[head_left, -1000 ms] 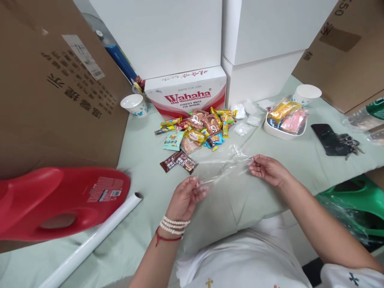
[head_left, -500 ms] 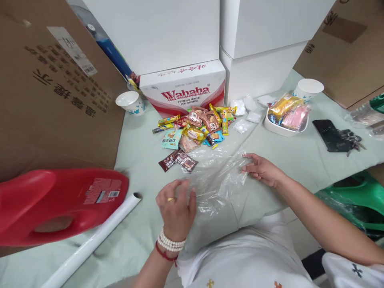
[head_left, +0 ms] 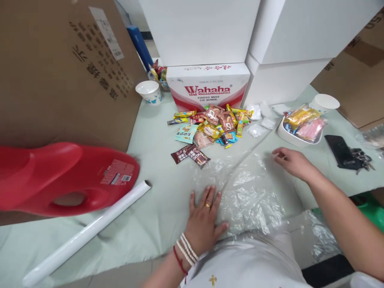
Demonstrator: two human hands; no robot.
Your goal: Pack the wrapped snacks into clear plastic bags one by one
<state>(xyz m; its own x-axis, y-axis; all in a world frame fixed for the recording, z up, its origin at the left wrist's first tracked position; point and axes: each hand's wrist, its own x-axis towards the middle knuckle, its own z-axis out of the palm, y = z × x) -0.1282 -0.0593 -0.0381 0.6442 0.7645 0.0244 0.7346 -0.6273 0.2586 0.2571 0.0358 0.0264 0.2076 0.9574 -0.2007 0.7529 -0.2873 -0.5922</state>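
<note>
A clear plastic bag lies spread and wrinkled on the cloth-covered table, its lower end reaching the front edge. My left hand rests flat with fingers spread at the bag's left side. Just beyond the bag's upper right corner is my right hand, fingers loosely bent and holding nothing that I can see. Behind the bag, two dark brown snack packets lie in front of a heap of small wrapped snacks. Several small clear folded packets sit to the right of this heap.
A white-and-red Wahaha carton and tall white boxes stand behind. At right are a white bowl of packets and a phone with keys. A red jug and a white tube lie left.
The bag has gone from partly lifted to lying flat. My left hand has opened and pressed down onto it. My right hand has let go and moved right. The view has shifted.
</note>
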